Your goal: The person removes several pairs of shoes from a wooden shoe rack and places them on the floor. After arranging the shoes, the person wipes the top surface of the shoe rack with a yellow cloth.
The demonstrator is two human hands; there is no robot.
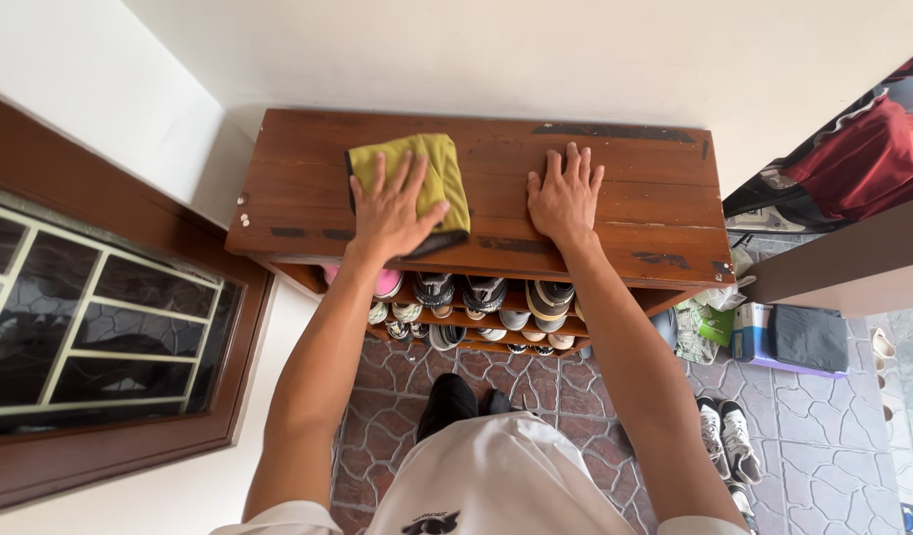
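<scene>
Plainly, the wiping was under way and not finished. The person's left hand (392,208) lay flat with fingers spread, pressing a folded yellow-green cloth (422,178) onto the top of the wooden shoe rack (635,213); it pinned the cloth rather than gripped it. The cloth sat at the left-middle of the top board, near its back edge. The right hand (563,196) rested open and empty on the bare wood just beside it, grasping nothing.

Dark scuffed patches (615,132) showed along the back and front edges, so I judged much of the board unwiped, though I could not tell worn finish from dirt.

Counted: one cloth, two hands, one rack. Below the top I saw three tiers of shoes (486,292); the pairs were too crowded to number. One pair of sneakers (726,436) stood on the tiled floor (823,426).
</scene>
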